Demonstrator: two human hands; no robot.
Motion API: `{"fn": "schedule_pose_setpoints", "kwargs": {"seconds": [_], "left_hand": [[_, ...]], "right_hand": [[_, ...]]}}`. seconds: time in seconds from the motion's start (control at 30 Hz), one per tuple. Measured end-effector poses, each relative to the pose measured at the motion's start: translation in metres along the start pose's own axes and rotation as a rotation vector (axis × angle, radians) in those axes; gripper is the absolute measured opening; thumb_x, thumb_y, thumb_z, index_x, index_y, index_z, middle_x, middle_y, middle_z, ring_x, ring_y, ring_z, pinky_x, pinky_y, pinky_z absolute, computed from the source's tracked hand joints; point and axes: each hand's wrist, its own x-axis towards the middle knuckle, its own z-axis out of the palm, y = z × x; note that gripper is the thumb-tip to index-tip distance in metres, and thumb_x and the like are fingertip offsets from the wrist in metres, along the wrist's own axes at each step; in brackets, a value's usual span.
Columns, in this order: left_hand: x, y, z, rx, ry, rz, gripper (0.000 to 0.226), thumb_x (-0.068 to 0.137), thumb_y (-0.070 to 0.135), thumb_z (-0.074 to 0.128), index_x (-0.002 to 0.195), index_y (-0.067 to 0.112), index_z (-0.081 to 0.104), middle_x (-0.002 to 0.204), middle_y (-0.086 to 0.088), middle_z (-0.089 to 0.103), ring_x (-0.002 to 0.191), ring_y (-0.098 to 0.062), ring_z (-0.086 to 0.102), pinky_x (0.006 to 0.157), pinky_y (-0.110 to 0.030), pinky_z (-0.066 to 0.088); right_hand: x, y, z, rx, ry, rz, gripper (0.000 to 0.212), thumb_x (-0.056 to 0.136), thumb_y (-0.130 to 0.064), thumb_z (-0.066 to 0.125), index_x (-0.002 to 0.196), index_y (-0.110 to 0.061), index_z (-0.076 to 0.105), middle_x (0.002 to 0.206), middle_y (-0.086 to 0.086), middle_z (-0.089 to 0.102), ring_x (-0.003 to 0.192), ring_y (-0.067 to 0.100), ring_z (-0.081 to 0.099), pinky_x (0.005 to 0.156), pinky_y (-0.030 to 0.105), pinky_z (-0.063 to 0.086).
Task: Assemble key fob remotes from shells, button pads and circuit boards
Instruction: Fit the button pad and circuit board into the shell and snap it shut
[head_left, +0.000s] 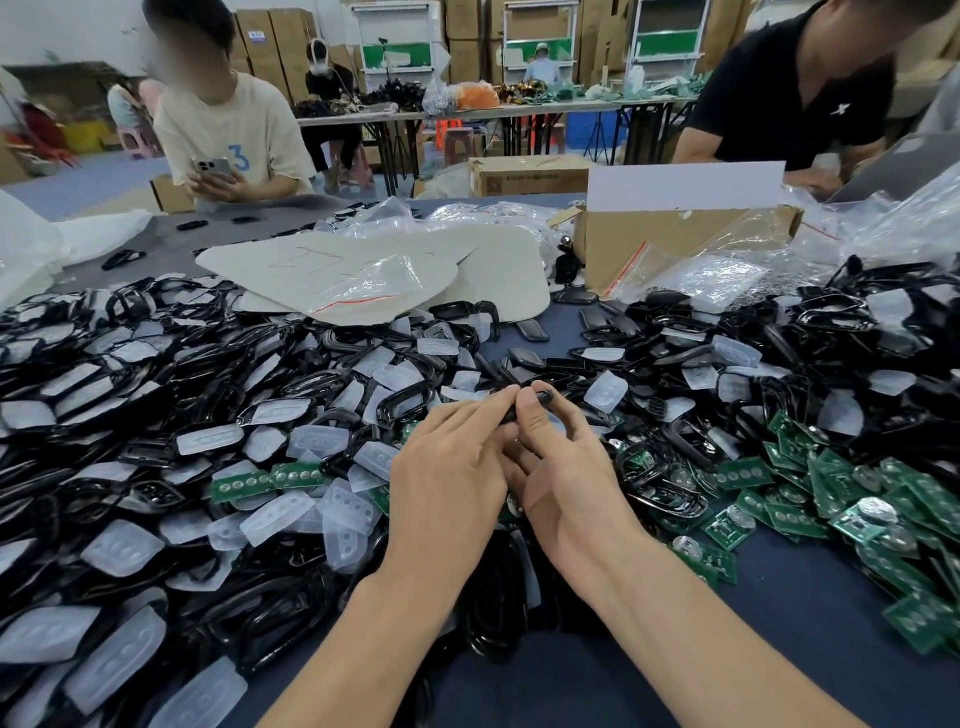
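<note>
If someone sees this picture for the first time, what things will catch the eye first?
First, the two hands at the centre: the left hand and the right hand pinch one black shell together. Around them, loose shells mixed with clear button pads fill the left side, and green circuit boards lie heaped at the right.

Across from me, a blue "3" is printed on the chest of a beige T-shirt (260, 130). To my right, a black T-shirt (779, 104) carries a white "X" mark. The dark print on the side of the brown cardboard box (530, 176) is too blurred to read, and so are the red scribbles on the white sheet (363, 265).
</note>
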Motion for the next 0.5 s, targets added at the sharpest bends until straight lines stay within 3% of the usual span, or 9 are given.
{"fn": "schedule_pose_setpoints", "kwargs": {"seconds": [0.1,0.2,0.27,0.33,0.37,0.43,0.5], "left_hand": [[0.001,0.001,-0.003,0.013,0.01,0.005,0.046,0.086,0.018,0.041,0.118,0.02,0.074,0.105,0.009,0.075,0.1,-0.015,0.067,0.084,-0.04,0.057],[0.001,-0.003,-0.001,0.025,-0.021,0.008,0.04,0.09,0.01,0.052,0.123,0.021,0.071,0.108,0.009,0.074,0.103,-0.014,0.066,0.086,-0.04,0.056],[0.002,-0.003,0.001,-0.069,-0.088,-0.048,0.036,0.097,0.013,0.058,0.13,0.026,0.066,0.116,0.015,0.069,0.109,-0.006,0.063,0.093,-0.029,0.052],[0.003,-0.002,-0.001,-0.253,-0.131,-0.185,0.032,0.099,0.027,0.06,0.13,0.037,0.061,0.117,0.024,0.065,0.108,0.004,0.061,0.088,-0.013,0.048],[0.004,-0.001,-0.003,-0.365,-0.126,-0.288,0.026,0.099,0.036,0.059,0.124,0.041,0.062,0.113,0.024,0.066,0.104,0.004,0.063,0.084,-0.012,0.05],[0.008,-0.001,-0.006,-0.649,-0.139,-0.565,0.03,0.093,0.053,0.056,0.11,0.032,0.069,0.101,0.013,0.072,0.09,-0.004,0.069,0.077,-0.023,0.057],[0.012,-0.001,-0.009,-0.973,-0.251,-0.8,0.042,0.088,0.051,0.058,0.096,0.012,0.073,0.089,-0.005,0.072,0.075,-0.015,0.068,0.068,-0.029,0.059]], "right_hand": [[0.001,0.0,0.0,0.007,-0.01,0.002,0.052,0.076,-0.018,0.075,0.124,-0.013,0.055,0.084,0.007,0.075,0.065,0.015,0.069,0.059,0.026,0.058],[0.003,-0.003,-0.001,-0.025,-0.029,-0.021,0.047,0.074,-0.018,0.075,0.117,-0.015,0.057,0.085,0.006,0.074,0.068,0.016,0.069,0.063,0.027,0.06],[0.003,-0.008,-0.002,-0.106,-0.034,-0.08,0.043,0.074,-0.02,0.076,0.113,-0.016,0.06,0.09,0.007,0.075,0.076,0.018,0.072,0.069,0.028,0.06],[0.004,-0.014,-0.003,-0.245,-0.026,-0.191,0.042,0.073,-0.025,0.077,0.112,-0.02,0.062,0.094,0.01,0.074,0.087,0.022,0.075,0.075,0.029,0.06],[0.003,-0.017,-0.004,-0.319,-0.024,-0.255,0.041,0.074,-0.027,0.078,0.112,-0.022,0.063,0.096,0.011,0.074,0.092,0.024,0.075,0.078,0.029,0.06],[0.002,-0.024,-0.005,-0.501,-0.041,-0.366,0.036,0.081,-0.027,0.077,0.113,-0.029,0.061,0.1,0.006,0.076,0.097,0.021,0.074,0.082,0.026,0.059],[-0.001,-0.027,-0.005,-0.66,-0.096,-0.429,0.033,0.089,-0.019,0.075,0.114,-0.034,0.058,0.103,0.0,0.077,0.094,0.012,0.073,0.076,0.018,0.056]]}}
